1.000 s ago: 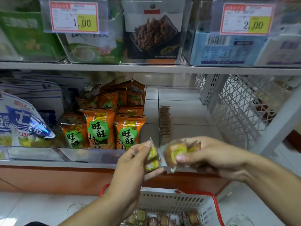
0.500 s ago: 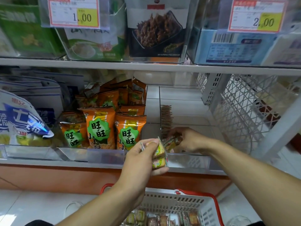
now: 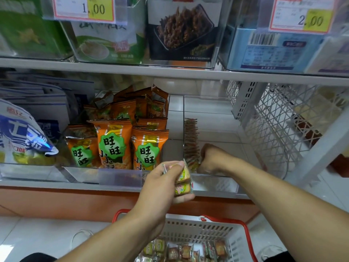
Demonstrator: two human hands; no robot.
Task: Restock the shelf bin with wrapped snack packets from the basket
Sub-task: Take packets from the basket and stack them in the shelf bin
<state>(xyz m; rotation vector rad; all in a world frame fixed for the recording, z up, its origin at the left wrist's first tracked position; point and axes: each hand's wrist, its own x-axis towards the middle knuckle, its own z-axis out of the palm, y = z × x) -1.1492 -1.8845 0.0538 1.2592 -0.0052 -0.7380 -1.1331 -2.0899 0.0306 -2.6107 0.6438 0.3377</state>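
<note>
We see our left hand (image 3: 162,183) pinching small clear-wrapped yellow snack packets (image 3: 182,179) between its fingers (image 3: 176,164), above the white plastic basket with red handles (image 3: 198,232). Our right hand (image 3: 209,157) is inside the clear plastic shelf bin (image 3: 213,183), with curled fingers beside more packets; whether it grips any, we cannot tell.

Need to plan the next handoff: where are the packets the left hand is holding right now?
In the head view, centre frame: the left hand pinches the snack packets in the air before the shelf bin, above the basket, beside the orange bags.

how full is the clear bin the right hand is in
Mostly empty: the clear bin holds one row of packets along its left wall; bare floor elsewhere, where the right hand reaches.
</note>
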